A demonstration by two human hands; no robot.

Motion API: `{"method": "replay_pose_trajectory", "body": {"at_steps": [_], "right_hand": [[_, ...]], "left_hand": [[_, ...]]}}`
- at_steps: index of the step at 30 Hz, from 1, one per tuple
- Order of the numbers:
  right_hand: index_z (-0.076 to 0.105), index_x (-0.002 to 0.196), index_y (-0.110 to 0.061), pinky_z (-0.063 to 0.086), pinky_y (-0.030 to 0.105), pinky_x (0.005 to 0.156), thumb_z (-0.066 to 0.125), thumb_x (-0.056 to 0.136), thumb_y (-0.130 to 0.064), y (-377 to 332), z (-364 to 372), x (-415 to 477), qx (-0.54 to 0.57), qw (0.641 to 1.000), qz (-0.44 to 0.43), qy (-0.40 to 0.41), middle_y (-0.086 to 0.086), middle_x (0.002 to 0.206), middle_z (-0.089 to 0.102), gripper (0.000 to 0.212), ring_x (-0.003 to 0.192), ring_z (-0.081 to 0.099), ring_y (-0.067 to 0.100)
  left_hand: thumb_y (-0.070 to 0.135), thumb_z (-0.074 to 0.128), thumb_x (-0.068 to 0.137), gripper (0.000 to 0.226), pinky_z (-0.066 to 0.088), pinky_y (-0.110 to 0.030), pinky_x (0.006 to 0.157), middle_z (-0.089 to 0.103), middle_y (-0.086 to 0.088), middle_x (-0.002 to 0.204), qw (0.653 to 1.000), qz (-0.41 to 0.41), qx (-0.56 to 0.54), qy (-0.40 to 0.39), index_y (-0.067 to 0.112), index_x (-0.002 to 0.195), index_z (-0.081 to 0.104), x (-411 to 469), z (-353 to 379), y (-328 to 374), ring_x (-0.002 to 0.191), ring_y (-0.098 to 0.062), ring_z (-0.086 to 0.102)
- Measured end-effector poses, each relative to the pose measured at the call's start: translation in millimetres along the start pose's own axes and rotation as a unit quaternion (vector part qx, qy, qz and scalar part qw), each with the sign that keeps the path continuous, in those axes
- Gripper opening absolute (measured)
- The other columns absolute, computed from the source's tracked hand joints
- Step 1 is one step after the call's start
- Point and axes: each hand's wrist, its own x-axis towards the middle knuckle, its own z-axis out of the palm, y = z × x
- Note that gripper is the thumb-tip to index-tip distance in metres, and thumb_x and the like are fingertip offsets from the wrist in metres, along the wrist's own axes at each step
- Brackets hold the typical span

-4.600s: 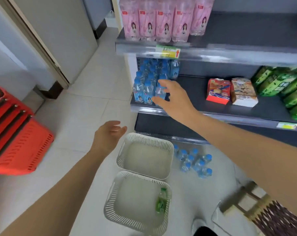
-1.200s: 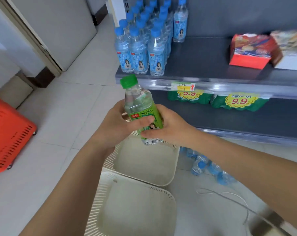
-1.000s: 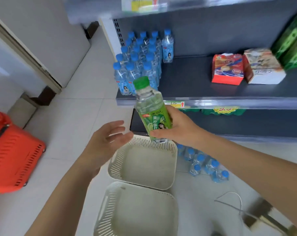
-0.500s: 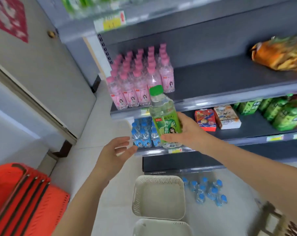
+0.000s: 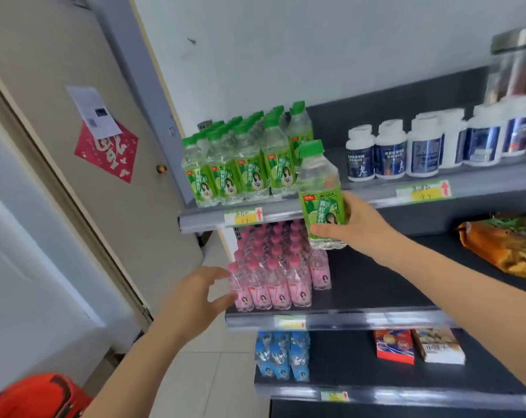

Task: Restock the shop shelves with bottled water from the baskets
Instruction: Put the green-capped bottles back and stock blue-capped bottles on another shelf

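Green bottle row (image 5: 240,167) behind lime bottle (image 5: 321,194)

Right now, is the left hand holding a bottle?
No, the left hand hangs open and empty near the pink-capped bottles, while the right hand grips the lime soda bottle.

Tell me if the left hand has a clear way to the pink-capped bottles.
Probably yes: the left hand is open right by the pink-capped bottles at the front of their shelf, nothing between them.
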Motion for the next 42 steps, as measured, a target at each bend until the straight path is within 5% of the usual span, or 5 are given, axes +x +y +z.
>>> {"method": "replay_pose_trajectory", "body": {"at_steps": [4, 12, 19, 31, 42], "right_hand": [[0.04, 0.125, -0.022, 0.042, 0.012, 0.075, 0.079, 0.073, -0.021, -34, -32, 41, -0.029, 0.997, -0.064, 0.018, -0.015, 0.106, 0.056, 0.065, 0.095, 0.055, -0.001], [0.036, 0.133, -0.01, 0.037, 0.035, 0.105, 0.079, 0.071, -0.016, -33, -23, 129, -0.128, 0.985, -0.058, 0.1, 0.011, 0.128, 0.034, 0.075, 0.119, 0.04, 0.024], [0.031, 0.139, -0.006, 0.038, 0.027, 0.094, 0.074, 0.078, -0.012, -7, -2, 166, -0.115, 0.987, 0.013, 0.116, 0.014, 0.134, 0.029, 0.074, 0.118, 0.042, 0.028], [0.042, 0.132, -0.011, 0.045, 0.045, 0.1, 0.078, 0.073, -0.015, 19, -2, 205, -0.095, 0.985, 0.074, 0.124, 0.011, 0.127, 0.055, 0.069, 0.119, 0.049, 0.031], [0.042, 0.136, -0.012, 0.046, 0.047, 0.098, 0.082, 0.069, -0.023, 28, 2, 221, -0.119, 0.986, 0.071, 0.097, 0.011, 0.131, 0.052, 0.079, 0.119, 0.05, 0.031]], "left_hand": [[0.04, 0.062, 0.086, 0.044, 0.038, -0.022, 0.091, 0.052, 0.007, 0.13, 0.999, -0.003, -0.002, 0.047, 0.026, 0.127, 0.052, 39, -31, 27, 0.112, -0.008, 0.051], [0.041, 0.062, 0.085, 0.043, 0.042, -0.024, 0.086, 0.056, 0.007, 0.123, 0.995, -0.008, 0.012, 0.099, 0.027, 0.124, 0.054, 75, -49, 47, 0.106, -0.008, 0.054], [0.038, 0.062, 0.086, 0.037, 0.047, -0.025, 0.082, 0.06, 0.009, 0.105, 0.99, -0.015, 0.012, 0.138, 0.026, 0.12, 0.057, 90, -54, 50, 0.091, -0.006, 0.055], [0.036, 0.065, 0.085, 0.037, 0.047, -0.022, 0.079, 0.06, 0.009, 0.098, 0.988, -0.027, -0.059, 0.142, 0.025, 0.119, 0.058, 116, -43, 56, 0.087, -0.007, 0.059], [0.036, 0.065, 0.084, 0.038, 0.051, -0.031, 0.085, 0.061, 0.009, 0.101, 0.977, -0.007, -0.092, 0.193, 0.023, 0.119, 0.059, 146, -47, 78, 0.09, -0.007, 0.059]]}}
